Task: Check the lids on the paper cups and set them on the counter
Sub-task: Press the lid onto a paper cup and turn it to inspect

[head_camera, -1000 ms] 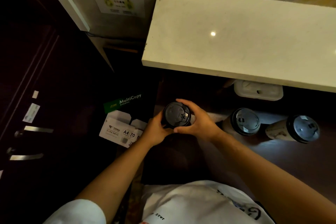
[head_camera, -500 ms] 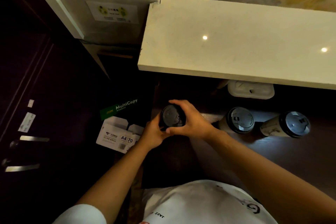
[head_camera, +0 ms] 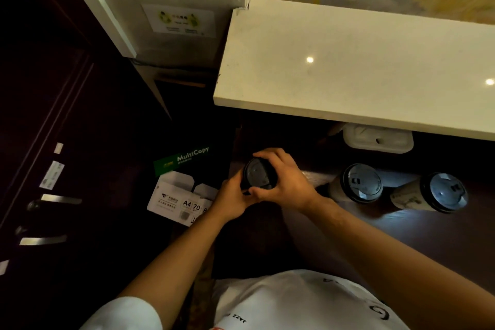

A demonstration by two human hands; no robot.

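While two lidded cups (head_camera: 359, 183) stand aside, left hand (head_camera: 232, 197) and right hand (head_camera: 284, 181) grip a cup (head_camera: 258, 173).

Cup lids (head_camera: 362, 182) are showing as dark plastic, semi-glossy, catching light. Cup walls (head_camera: 404, 199) are reading as matt printed paper. Upper bench (head_camera: 348, 67) is looking like pale polished stone, reflecting lamp spots. Lower bench (head_camera: 401, 236) is appearing as dark smooth wood. Paper box (head_camera: 179, 201) is showing matt cardboard.

White short-sleeved T-shirt (head_camera: 302, 303) with black print, "JAZZ" lettering legible near hem, round black graphic at right. Left sleeve (head_camera: 126, 315) ends above elbow. Forearms bare, no watch or rings visible.
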